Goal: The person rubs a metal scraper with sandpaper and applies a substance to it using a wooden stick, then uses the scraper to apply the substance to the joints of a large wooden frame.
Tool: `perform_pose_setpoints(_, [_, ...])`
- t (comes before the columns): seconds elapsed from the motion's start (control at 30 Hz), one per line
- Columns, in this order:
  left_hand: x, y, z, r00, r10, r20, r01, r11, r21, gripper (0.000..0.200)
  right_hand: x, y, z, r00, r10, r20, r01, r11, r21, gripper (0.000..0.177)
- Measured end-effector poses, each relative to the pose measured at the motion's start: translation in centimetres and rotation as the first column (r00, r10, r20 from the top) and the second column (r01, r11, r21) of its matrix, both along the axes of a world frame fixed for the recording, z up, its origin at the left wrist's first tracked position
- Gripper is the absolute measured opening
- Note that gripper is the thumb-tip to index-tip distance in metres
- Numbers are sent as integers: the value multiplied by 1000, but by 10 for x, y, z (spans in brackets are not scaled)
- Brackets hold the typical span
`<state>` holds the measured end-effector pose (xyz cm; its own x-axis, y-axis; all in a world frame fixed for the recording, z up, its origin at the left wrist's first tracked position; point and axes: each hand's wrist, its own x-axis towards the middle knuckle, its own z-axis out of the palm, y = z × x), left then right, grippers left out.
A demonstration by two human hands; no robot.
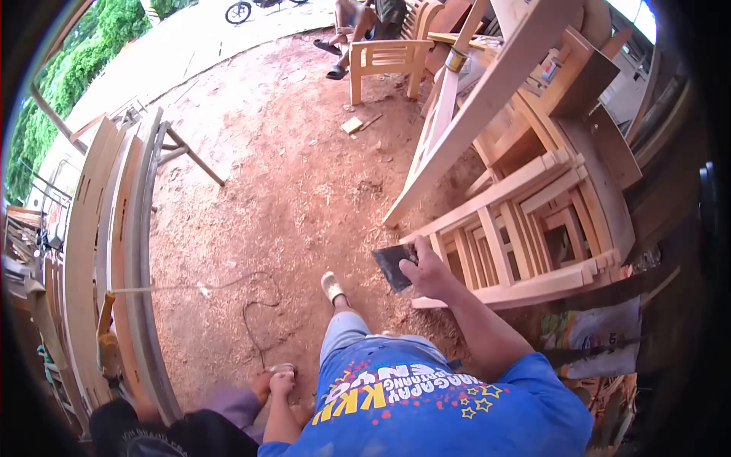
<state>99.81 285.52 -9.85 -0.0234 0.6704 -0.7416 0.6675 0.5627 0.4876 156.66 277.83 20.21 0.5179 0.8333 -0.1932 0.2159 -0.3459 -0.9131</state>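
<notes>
Hands: the right hand point(430, 273) pinches a dark sheet point(389, 264) along its near edge, thumb laid across the face and the other fingers behind. The left hand point(282, 375) hangs low on the other side of the body, its fingers seemingly curled; we cannot tell whether it grips anything. We find the sheet out in front of the body, just beside the end of a slatted wooden frame point(495, 245) and over ground point(221, 228) strewn with shavings; whether sheet and frame touch, we cannot make out. From its thin, flat form we judge it light enough for one hand. It keeps its plane from a hold at one side, so we take it to be fairly stiff, though perhaps able to flex if pushed at the free corners. Its material (the dull, dark face gives little away) remains uncertain, and so does its grip: we cannot say whether it is smooth or rough. Breakage seems to us a small concern. The best hold, in our judgement, is midway along one edge, with the thumb flat and the fingers spread behind for support.
</notes>
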Motion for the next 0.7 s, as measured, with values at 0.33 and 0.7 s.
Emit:
perform_pose_setpoints(0.33, [248, 391, -12, 860, -491, -137, 491, 870, -39, 28, 115, 260, -44, 996, -85, -10, 84, 993, -88, 42])
perform_pose_setpoints(0.7, [702, 763, 103, 786, -608, -106, 591, 692, 415, 34, 387, 455, -87, 844, -535, -18, 535, 844, -31, 29])
